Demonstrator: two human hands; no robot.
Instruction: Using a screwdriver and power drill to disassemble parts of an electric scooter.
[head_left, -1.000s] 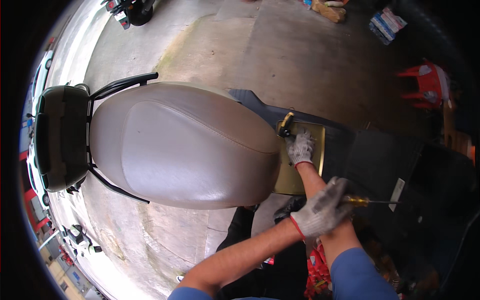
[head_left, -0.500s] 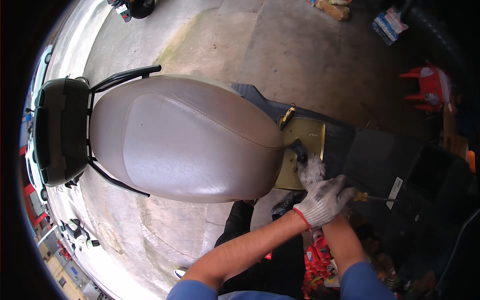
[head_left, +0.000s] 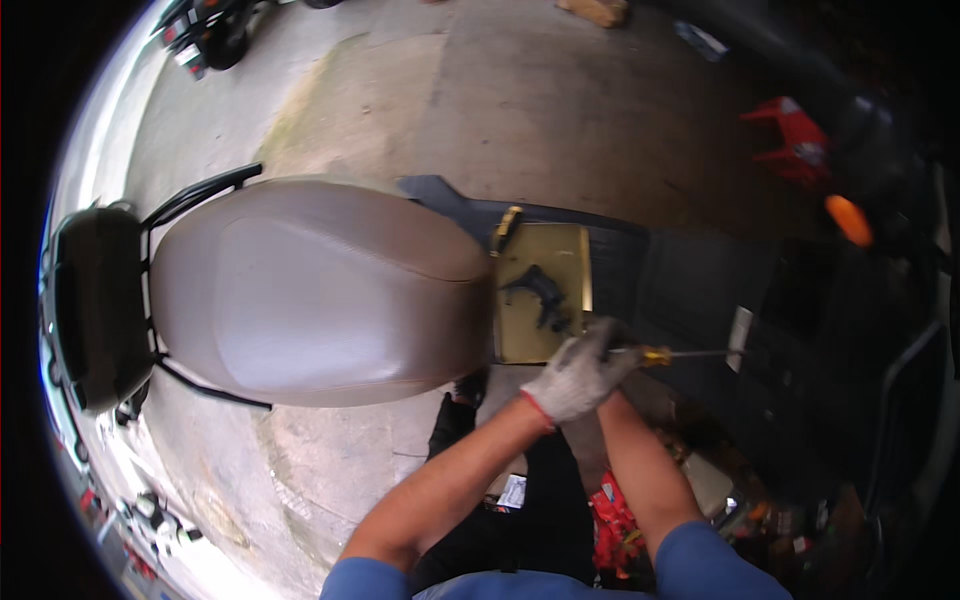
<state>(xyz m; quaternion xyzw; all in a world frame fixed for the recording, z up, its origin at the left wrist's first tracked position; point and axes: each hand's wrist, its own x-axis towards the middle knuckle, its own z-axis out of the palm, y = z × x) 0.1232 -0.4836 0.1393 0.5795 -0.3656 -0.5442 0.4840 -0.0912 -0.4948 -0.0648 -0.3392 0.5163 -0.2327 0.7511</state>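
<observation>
Concrete floor [head_left: 340, 110] under a parked scooter, seen from above. Its big brown-grey seat [head_left: 330, 290] runs left to right, w/ a dark top box [head_left: 95, 310] behind it at far L. To R of the seat, a black footboard [head_left: 690, 270] stretches into shadow. From where I stand, a person in blue sleeves leans in from the near side, forearms crossed, the L over the R forearm [head_left: 650, 460]. A gold panel [head_left: 522, 335] sits btwn seat & footboard. The L hand [head_left: 575, 380], in a whitish knit glove w/ red cuff, is at the panel's near R corner, grasping a yellow-handled screwdriver [head_left: 655, 355], shaft pointing R. The R hand is mostly hidden behind it; can't tell what it's doing. A crooked black part [head_left: 545, 295] lies on the panel, approx. mid. Smallest: a yellow-&-black hand tool [head_left: 507, 230] at the panel's far L corner, nr the seat.
</observation>
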